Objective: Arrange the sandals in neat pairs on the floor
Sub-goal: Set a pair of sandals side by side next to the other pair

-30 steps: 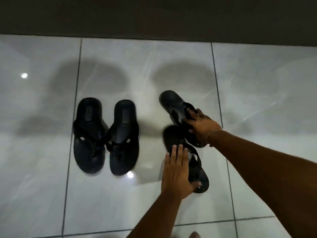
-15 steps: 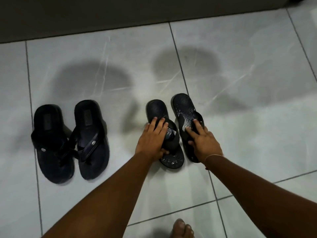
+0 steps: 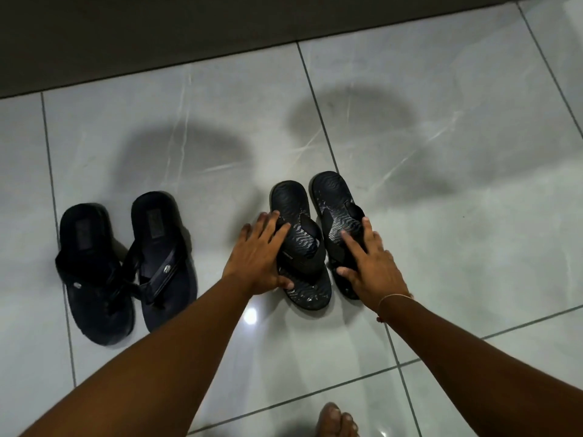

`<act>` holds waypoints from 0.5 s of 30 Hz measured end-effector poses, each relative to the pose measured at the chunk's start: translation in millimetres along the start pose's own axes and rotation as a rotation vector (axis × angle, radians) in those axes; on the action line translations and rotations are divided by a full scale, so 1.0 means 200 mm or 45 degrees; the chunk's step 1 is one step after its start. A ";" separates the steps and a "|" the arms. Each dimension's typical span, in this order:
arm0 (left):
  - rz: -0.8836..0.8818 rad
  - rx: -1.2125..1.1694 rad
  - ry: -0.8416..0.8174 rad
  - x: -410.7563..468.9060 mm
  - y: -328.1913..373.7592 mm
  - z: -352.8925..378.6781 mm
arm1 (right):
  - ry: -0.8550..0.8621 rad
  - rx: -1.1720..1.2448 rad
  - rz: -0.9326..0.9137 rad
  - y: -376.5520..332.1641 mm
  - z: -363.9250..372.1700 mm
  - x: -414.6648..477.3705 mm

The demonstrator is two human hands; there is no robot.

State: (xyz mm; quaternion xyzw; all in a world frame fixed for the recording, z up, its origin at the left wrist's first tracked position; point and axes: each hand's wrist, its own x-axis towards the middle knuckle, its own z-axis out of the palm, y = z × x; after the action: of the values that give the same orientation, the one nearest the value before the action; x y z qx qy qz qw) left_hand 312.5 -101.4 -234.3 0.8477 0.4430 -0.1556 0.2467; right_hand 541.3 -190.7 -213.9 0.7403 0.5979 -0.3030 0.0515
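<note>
Two pairs of black sandals lie on the pale tiled floor. On the left, a plain flip-flop and its mate sit side by side, their straps touching. In the middle, two wave-patterned sandals lie side by side, heels away from me. My left hand grips the left patterned sandal at its strap and edge. My right hand presses on the right patterned sandal, fingers over its strap.
A dark wall base runs along the far edge of the floor. My bare toes show at the bottom edge. Shadows fall on the tiles beyond the sandals.
The two patterned sandals went from overlapping at an angle to lying parallel, side by side. Both hands moved with them and stay on them. The view has shifted right.
</note>
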 end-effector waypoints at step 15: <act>0.092 -0.185 0.128 0.28 0.67 0.17 | 0.109 0.093 0.165 0.67 -0.08 -0.14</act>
State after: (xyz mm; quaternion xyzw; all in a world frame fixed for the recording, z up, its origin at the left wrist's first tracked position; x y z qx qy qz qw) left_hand 453.7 -147.2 -251.7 0.8498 0.4340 -0.0715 0.2905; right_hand 668.5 -245.1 -224.9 0.7912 0.5389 -0.2886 0.0184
